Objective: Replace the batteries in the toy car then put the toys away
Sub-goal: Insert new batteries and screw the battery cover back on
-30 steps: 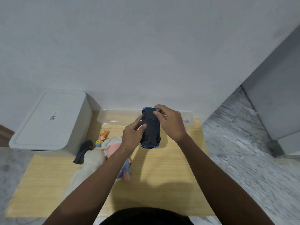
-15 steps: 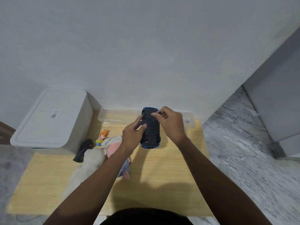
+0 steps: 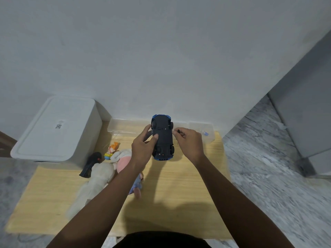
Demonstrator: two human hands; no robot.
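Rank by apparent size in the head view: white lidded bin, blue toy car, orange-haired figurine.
1. White lidded plastic storage bin, largest.
2. Blue toy car with black underside; it is held up nearer the camera, so it looks bigger than it is.
3. Small orange-haired plastic figurine, smallest.

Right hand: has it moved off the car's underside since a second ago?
Yes. The right hand has come off the car and sits to its right, nearer the clear box.

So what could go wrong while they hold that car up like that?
The left hand alone grips the upturned car above the table; a slip would likely drop it. The right hand pinches something small beside the car, too tiny to identify; if let go, it could get lost among the plush toys or on the floor.
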